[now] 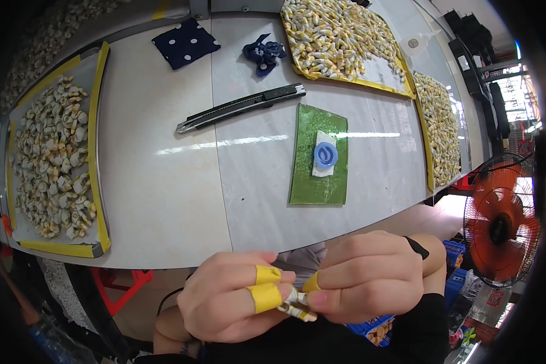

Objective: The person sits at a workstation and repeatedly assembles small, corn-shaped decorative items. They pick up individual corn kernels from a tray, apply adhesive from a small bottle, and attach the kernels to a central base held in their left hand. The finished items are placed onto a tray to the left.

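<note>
My left hand [233, 297] is closed, with yellow tape wrapped round two of its fingers. Its fingertips pinch small white-and-yellow pieces [295, 312], short and narrow, whose exact kind I cannot make out. From the other side my right hand [370, 279], also closed and with yellow tape on one finger, grips the same pieces between thumb and forefinger. Both hands meet in front of the table's near edge, over my lap. Beyond them on the table lies a green glass-like plate [303, 176] with a white pad and a round blue piece [326, 156] on it.
A black snap-off utility knife [242, 109] lies across the table. Yellow-edged trays of small white-and-yellow pieces stand at the left [98, 151], far right [358, 86] and right edge [429, 164]. Dotted navy cloths [187, 44] lie at the back. An orange fan [501, 224] stands right.
</note>
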The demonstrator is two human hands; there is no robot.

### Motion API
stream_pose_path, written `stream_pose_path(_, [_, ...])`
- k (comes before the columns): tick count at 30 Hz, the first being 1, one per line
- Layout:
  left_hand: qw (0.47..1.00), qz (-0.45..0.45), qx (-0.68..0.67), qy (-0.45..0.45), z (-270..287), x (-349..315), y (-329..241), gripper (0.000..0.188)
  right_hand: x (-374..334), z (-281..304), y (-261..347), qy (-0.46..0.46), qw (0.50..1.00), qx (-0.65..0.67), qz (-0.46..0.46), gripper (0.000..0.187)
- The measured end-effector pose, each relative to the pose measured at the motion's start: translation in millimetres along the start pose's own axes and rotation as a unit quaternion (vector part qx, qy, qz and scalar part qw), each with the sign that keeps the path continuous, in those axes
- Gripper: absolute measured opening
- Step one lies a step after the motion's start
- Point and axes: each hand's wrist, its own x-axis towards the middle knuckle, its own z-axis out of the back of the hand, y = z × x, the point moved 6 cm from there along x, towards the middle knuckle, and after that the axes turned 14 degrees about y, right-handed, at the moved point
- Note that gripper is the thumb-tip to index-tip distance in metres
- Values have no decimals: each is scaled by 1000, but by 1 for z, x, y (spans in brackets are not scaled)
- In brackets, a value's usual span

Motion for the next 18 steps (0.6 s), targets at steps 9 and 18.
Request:
stream_pose_path(9, [881,177,-434,70,-16,-9,30,29,7,0,-24,58,963,240,-113,17])
stream_pose_path(18, [847,174,-499,66,-22,-12,28,22,7,-11,-25,87,939,302,-139,13])
